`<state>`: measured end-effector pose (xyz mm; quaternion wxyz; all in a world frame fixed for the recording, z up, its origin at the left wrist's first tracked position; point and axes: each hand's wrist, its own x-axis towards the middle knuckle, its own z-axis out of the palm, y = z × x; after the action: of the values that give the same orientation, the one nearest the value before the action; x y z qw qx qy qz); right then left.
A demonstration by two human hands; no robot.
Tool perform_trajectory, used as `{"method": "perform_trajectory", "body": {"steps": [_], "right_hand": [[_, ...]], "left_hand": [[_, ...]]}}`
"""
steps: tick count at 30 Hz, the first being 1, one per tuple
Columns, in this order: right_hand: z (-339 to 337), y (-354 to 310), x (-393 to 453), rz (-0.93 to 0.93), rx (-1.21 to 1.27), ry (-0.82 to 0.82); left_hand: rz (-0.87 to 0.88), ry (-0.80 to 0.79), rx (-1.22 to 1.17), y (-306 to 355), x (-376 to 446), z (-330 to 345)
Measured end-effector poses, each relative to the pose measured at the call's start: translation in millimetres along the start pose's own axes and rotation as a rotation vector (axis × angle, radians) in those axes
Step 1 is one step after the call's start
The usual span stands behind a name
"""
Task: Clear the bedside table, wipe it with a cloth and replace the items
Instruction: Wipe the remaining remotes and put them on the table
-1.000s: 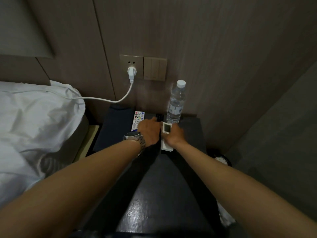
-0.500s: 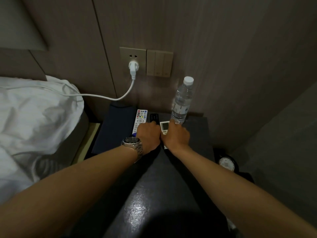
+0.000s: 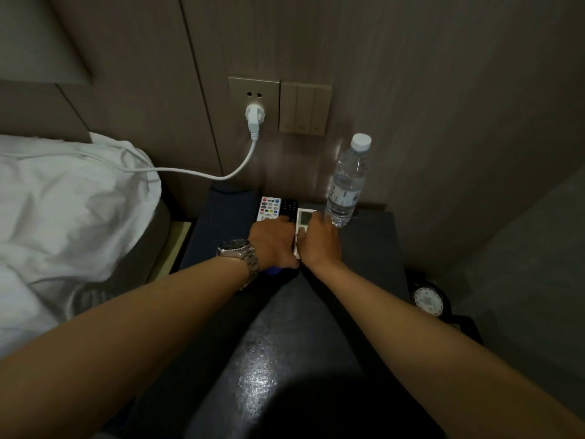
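Three remotes (image 3: 286,209) sat at the surface's (image 3: 373,248) back edge beside the bottle (image 3: 346,185); left hand (image 3: 273,245) covered two, right hand (image 3: 319,242) gripped the white one. Left fingers hidden; can't tell.

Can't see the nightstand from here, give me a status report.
Left hand on black remote, right hand on white remote. Water bottle upright beside right hand.

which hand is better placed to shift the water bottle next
The right hand. It rests on the small white remote, directly beside the water bottle at the back right of the bedside table. The left hand is further away, over the black remote.
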<state>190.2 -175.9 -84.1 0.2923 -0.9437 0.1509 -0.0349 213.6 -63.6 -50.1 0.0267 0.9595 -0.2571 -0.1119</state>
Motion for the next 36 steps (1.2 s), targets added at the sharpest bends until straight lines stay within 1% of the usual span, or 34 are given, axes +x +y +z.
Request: {"method": "perform_trajectory", "body": {"steps": [3, 8, 12, 15, 17, 19, 21, 22, 23, 24, 26, 27, 29, 31, 34, 36], "right_hand": [[0, 1, -8, 0.031, 0.102, -0.048], [12, 5, -17, 0.007, 0.051, -0.127], [13, 8, -8, -0.010, 0.101, -0.114], [9, 12, -12, -0.069, 0.161, -0.094], [3, 17, -17, -0.093, 0.236, 0.019], [-10, 22, -20, -0.056, 0.334, 0.241], [-27, 27, -16, 0.036, 0.368, 0.492], [-35, 31, -12, 0.099, 0.365, 0.564], [-41, 34, -5, 0.154, 0.350, 0.578], [-46, 37, 2, 0.189, 0.328, 0.531], [-51, 44, 17, 0.178, 0.309, 0.351], [-53, 46, 23, 0.153, 0.330, 0.270], [-56, 47, 32, 0.108, 0.426, 0.173], [-56, 45, 36, 0.099, 0.518, 0.139], [-54, 42, 40, 0.098, 0.522, 0.164], [-52, 42, 42, 0.066, 0.529, 0.158]], "left_hand": [[0.005, -0.018, 0.070, -4, 3, -1], [0.008, 0.084, 0.059, -4, 1, 7], [-0.005, 0.166, 0.032, -2, -1, 9], [-0.021, 0.176, 0.026, -2, 1, 12], [-0.029, 0.179, 0.024, -4, 3, 14], [-0.034, 0.175, 0.027, -4, 4, 15], [-0.036, 0.175, 0.026, -4, 4, 14], [-0.038, 0.177, 0.024, -4, 4, 14], [-0.039, 0.177, 0.023, -3, 3, 13], [-0.038, 0.178, 0.022, -3, 3, 13], [-0.041, 0.177, 0.021, -1, 2, 12], [-0.045, 0.175, 0.022, 0, 2, 12], [-0.048, 0.179, 0.024, 1, 3, 12], [-0.049, 0.172, 0.023, 2, 4, 12], [-0.059, 0.152, 0.024, 4, 6, 13], [-0.065, 0.153, 0.035, 4, 7, 14]]}}
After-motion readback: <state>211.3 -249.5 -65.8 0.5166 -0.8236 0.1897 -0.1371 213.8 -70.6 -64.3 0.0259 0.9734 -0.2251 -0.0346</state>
